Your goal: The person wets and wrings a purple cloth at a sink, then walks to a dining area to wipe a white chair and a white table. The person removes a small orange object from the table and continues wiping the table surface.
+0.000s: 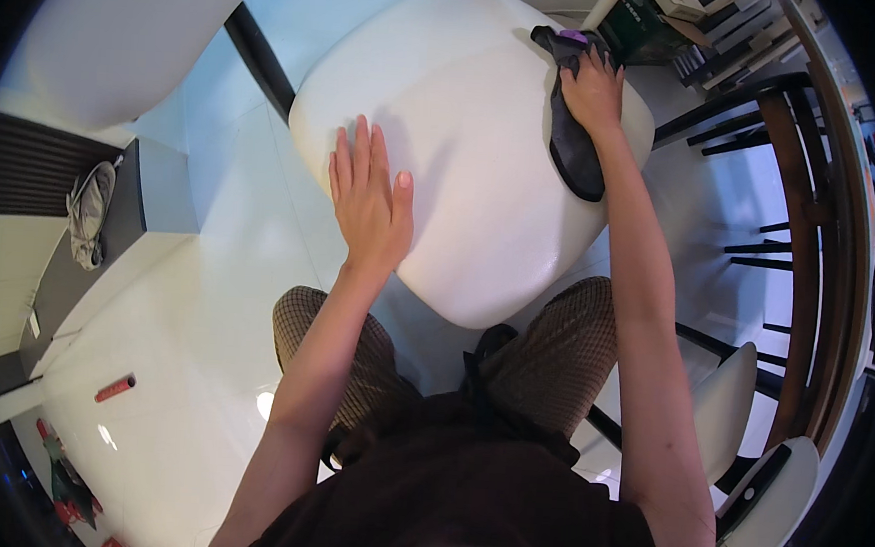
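Observation:
A white rounded chair seat (482, 163) fills the middle of the view in front of my knees. On its right part lies a dark grey sock-like cloth item (576, 150) with a small purple patch near its top. My right hand (595, 91) rests on that cloth with the fingers bent over it; whether the fingers grip the fabric cannot be told. My left hand (371, 194) is held flat at the seat's left edge, fingers up and thumb apart, holding nothing. Whether its palm touches the seat is unclear.
Another white chair (136, 37) stands at the upper left. A grey cloth bundle (89, 214) lies on a dark ledge at left. A red tube (115, 388) is on the pale floor. Books (752, 48), a green box (637, 26) and a wooden table edge (808, 296) are at right.

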Demonstrator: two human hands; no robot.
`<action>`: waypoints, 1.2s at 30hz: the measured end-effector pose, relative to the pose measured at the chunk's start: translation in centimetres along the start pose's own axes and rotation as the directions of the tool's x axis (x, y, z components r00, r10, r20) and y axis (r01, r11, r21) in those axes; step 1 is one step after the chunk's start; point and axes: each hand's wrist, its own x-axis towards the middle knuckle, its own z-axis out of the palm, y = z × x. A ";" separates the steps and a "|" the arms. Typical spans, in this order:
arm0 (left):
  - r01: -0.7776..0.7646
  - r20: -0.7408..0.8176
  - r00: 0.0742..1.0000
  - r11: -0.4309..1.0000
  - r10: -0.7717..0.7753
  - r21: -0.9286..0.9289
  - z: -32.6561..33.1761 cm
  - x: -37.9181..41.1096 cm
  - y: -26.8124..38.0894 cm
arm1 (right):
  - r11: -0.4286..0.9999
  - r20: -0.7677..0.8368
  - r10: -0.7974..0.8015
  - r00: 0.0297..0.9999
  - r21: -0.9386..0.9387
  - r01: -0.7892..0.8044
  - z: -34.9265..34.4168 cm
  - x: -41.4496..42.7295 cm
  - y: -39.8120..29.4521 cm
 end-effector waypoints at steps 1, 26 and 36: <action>-0.003 -0.050 0.999 0.999 0.001 -0.036 0.0 0.0 0.0 | 0.999 0.010 -0.039 0.999 0.025 0.039 -0.1 0.0 -0.3; -0.053 -0.187 0.982 0.981 0.017 -0.186 -0.2 -0.4 -0.1 | 0.776 -0.044 -0.560 0.827 0.320 0.543 -0.2 -3.7 -18.5; -0.024 -0.204 0.979 0.983 -0.014 -0.180 -0.2 -0.3 -0.6 | 0.545 -0.017 -0.740 0.672 0.571 0.614 2.0 1.3 -23.1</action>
